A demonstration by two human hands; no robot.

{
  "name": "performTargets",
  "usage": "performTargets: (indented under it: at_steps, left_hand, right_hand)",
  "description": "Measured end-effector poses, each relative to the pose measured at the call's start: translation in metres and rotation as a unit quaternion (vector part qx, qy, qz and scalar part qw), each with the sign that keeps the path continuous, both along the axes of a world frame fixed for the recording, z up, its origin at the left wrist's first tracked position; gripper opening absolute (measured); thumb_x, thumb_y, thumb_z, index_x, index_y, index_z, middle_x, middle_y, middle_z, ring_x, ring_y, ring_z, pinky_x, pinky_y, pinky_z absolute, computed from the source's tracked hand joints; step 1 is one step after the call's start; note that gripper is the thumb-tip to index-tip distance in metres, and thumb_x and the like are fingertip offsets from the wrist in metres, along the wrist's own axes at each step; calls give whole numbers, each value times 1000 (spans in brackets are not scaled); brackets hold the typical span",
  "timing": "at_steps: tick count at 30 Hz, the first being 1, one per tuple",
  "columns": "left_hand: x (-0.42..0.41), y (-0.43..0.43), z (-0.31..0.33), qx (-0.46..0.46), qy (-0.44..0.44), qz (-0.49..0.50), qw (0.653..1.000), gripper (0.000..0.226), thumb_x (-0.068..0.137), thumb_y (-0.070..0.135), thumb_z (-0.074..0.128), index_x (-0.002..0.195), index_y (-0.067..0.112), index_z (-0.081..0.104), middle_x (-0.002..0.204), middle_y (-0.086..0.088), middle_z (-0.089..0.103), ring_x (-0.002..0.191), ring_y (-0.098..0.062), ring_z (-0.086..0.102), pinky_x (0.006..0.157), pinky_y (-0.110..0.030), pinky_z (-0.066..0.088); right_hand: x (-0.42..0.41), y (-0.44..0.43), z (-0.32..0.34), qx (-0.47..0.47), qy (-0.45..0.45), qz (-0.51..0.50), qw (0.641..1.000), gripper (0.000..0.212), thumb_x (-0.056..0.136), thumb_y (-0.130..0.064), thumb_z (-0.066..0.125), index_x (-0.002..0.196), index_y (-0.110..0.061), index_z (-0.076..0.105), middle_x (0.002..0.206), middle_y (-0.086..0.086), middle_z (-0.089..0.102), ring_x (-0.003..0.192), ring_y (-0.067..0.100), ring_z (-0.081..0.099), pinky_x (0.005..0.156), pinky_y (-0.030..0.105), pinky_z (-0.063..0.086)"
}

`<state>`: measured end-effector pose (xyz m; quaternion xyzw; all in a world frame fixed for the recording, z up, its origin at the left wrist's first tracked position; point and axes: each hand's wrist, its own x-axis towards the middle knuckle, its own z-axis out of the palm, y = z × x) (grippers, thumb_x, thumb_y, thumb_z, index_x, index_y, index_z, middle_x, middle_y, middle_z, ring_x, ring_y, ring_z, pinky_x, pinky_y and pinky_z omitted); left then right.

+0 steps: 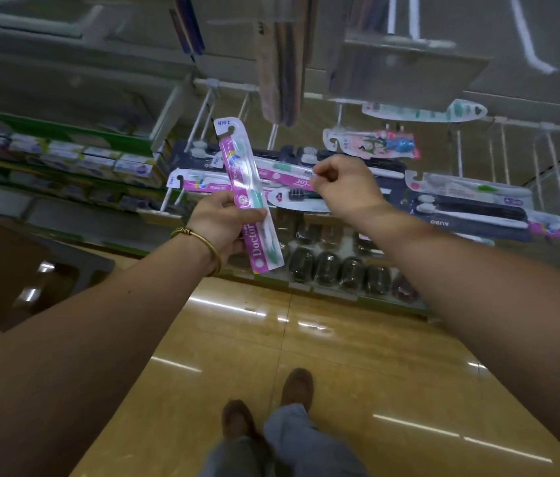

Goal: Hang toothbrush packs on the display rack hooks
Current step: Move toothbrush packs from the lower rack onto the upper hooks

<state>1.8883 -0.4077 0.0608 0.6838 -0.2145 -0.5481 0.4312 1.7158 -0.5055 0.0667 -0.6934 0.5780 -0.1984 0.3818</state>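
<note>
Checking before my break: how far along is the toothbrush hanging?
Some packs already hang up top, blurred. Left hand grips a pink pack, not yet hooked; right hand is curled, grip unclear. A pile lies loose among bare hooks.

The left grip (218, 222) is covering the middle of the pink toothbrush pack (237, 160), and the right grip (344, 187) is curling away from the camera, so whether it is pinching anything is not showing. The hanging packs (283, 63) at the top are blurring and running off the upper edge. The shelf boxes (99, 160) on the left are smearing too much for their print to be read.
</note>
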Motion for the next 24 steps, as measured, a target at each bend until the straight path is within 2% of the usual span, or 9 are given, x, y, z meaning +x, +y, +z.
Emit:
performTargets:
  at_steps: [4,7,11,14,18,24]
  left_hand:
    - [13,0,1,-14,8,31,999,30,86,2,73,113,0,62,104,-19,72,92,-35,73,73,-50,61]
    - [19,-2,0,-16,14,45,999,20,86,1,72,104,4,63,102,-18,72,91,-34,73,74,-49,61]
    - [23,-2,0,-14,22,56,998,17,87,1,70,100,8,63,97,-13,72,86,-29,74,67,-42,62]
    - [26,-2,0,-12,29,57,998,18,88,1,69,103,7,62,95,-12,71,83,-27,73,65,-39,62]
    - [32,-5,-1,1,26,60,998,27,88,3,70,113,4,61,101,-15,71,88,-30,73,67,-40,61]
    - [33,-9,-3,8,18,60,998,32,88,3,71,118,3,60,106,-16,71,93,-31,73,71,-42,62]
  right_hand:
    - [19,-13,-1,-13,41,37,998,27,96,-20,62,121,-12,65,105,0,63,99,16,58,86,22,40]
    - [32,-23,-1,-30,121,84,989,32,97,-23,60,125,-9,64,118,9,65,110,26,59,91,30,43]
    - [43,-34,-12,-77,259,112,956,32,95,-26,57,120,-6,65,122,17,59,108,37,58,86,36,46]
    - [45,-38,-20,-103,318,107,936,34,97,-27,57,125,-8,62,129,17,51,118,38,51,96,41,44]
    - [43,-43,-28,-128,345,120,922,29,97,-20,57,122,-8,64,132,17,46,121,39,45,102,42,40]
    - [40,-45,-33,-144,310,109,933,28,94,-6,59,121,-6,64,128,18,49,118,39,47,99,43,44]
